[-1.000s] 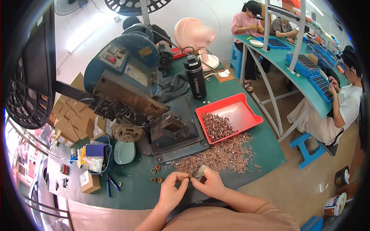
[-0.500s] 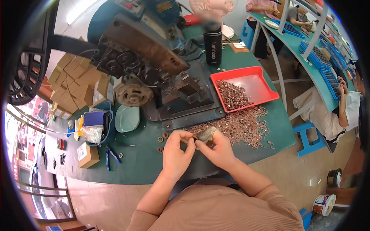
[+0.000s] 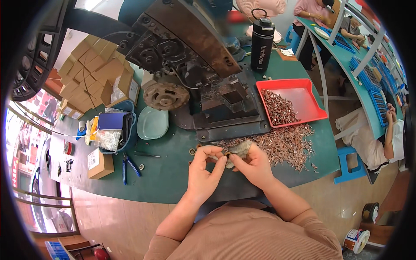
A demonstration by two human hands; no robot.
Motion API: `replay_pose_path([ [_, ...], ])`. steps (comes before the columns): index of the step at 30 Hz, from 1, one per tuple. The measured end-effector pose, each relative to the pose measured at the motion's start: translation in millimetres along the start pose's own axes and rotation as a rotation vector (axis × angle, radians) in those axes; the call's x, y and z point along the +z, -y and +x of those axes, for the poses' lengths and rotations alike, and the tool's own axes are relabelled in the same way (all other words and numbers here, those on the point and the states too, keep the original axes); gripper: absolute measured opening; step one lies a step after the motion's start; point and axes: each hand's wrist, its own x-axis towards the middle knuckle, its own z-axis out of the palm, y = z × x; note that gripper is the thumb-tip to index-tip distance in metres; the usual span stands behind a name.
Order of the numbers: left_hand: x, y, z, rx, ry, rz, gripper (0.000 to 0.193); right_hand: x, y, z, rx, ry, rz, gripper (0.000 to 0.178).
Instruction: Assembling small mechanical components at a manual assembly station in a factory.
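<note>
My left hand [image 3: 206, 170] and my right hand [image 3: 253, 164] meet over the near edge of the green table [image 3: 169, 177]. The right hand grips a small grey cloth-like bundle [image 3: 239, 149]. My left fingertips pinch a tiny dark ring-shaped part [image 3: 226, 153] against that bundle. A loose heap of small brown metal parts [image 3: 284, 145] lies just right of my hands. Behind them stands a dark press machine [image 3: 208, 86].
A red tray [image 3: 312, 97] with more small parts sits at the right. A black bottle [image 3: 261, 40] stands behind it. A pale green dish [image 3: 152, 123], blue-handled pliers [image 3: 128, 164], cardboard boxes [image 3: 100, 65] and a small box [image 3: 100, 163] lie left. Other people work at far right.
The view has tilted down and closer to the table. My hands stay together on the bundle, now nearer the table edge and larger in view.
</note>
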Motion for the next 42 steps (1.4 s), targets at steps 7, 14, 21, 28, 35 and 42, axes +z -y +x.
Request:
replay_pose_path([
  [7,-4.0,5.2,0.6,-0.009,0.045,0.036,0.017,0.6,-5.8,3.6,-0.017,-0.044,-0.014,0.017],
  [14,2.3,3.9,2.4,0.001,0.003,0.102,0.013,0.2,-17.2,2.6,-0.044,-0.088,-0.163,0.019],
  [21,-0.6,7.1,2.2,0.056,-0.092,0.298,0.009,1.4,-18.5,4.7,-0.278,-0.043,-0.448,0.022],
  [28,4.4,-1.4,1.2,0.077,-0.091,0.321,0.013,-0.8,-16.1,2.2,-0.121,-0.046,-0.203,0.015],
  [35,2.9,-0.6,3.2,0.072,-0.013,0.341,0.017,-4.7,-6.4,1.7,-0.236,-0.069,-0.388,0.017],
  [42,4.4,7.8,4.4,0.074,-0.038,0.292,0.014,-2.7,-4.2,3.4,-0.259,-0.108,-0.287,0.019],
])
